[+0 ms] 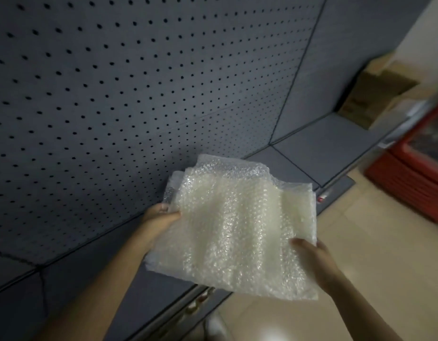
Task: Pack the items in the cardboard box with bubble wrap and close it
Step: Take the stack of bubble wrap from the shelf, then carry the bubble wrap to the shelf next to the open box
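- Bubble wrap held up in the air between both hands, over front edge of grey shelf; folded into several layers, roughly square.
- Left hand pinching left edge of sheet, thumb on top, fingers hidden underneath.
- Right hand gripping lower right edge, thumb pressed on top; rest of fingers behind the sheet, cannot tell how curled.
- Likely very light, soft, floppy; sags and ripples between the two holds, so best held by opposite edges or corners as now.
- Probably a bit slick, plastic film; layers may slide apart or unfold if only one layer pinched, so pinch through whole stack.
- Not fragile, bubbles squash without harm.
- Texture: translucent milky white, small raised bubbles, glossy highlights, wavy top edge.
- Behind: dark grey pegboard, matte metal look, regular grid of small holes.
- Cardboard boxes on shelf far right, well apart from hands, blurred; which one is the target cannot be told.
- Red crate on tan tiled floor at right, blurred.
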